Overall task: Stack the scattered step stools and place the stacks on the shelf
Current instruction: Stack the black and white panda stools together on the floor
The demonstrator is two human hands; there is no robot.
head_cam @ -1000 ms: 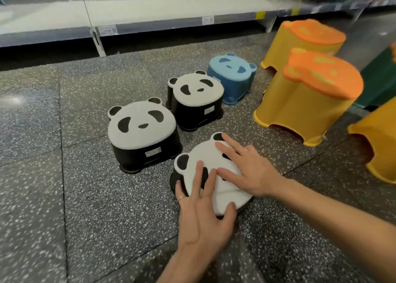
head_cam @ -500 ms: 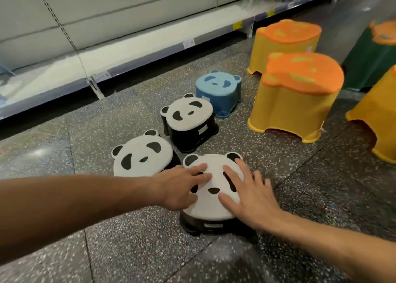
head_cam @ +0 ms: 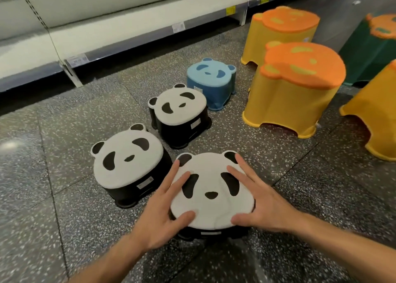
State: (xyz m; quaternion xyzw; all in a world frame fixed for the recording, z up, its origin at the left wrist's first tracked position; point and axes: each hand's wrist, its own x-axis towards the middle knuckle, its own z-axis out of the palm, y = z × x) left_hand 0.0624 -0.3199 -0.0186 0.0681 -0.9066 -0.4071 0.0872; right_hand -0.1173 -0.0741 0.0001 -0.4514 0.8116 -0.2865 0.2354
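Note:
Three black-and-white panda step stools stand on the speckled floor. The nearest panda stool [head_cam: 211,197] sits between my hands. My left hand [head_cam: 162,216] grips its left edge, fingers spread over the top. My right hand [head_cam: 260,205] grips its right edge the same way. A second panda stool [head_cam: 128,162] stands just left of it, and a third panda stool [head_cam: 180,111] lies farther back. Behind that is a small blue stool [head_cam: 211,79]. The low white shelf [head_cam: 120,32] runs along the back.
Taller yellow stools with orange tops stand at the right: one close [head_cam: 293,85], one behind it [head_cam: 285,27], another cut off at the right edge [head_cam: 377,111]. A green stool [head_cam: 372,44] is at far right. Open floor [head_cam: 42,186] lies to the left.
My left arm swung from the left side to come in from below. Both hands shifted from the stool's top to its two side edges. The view tilted slightly.

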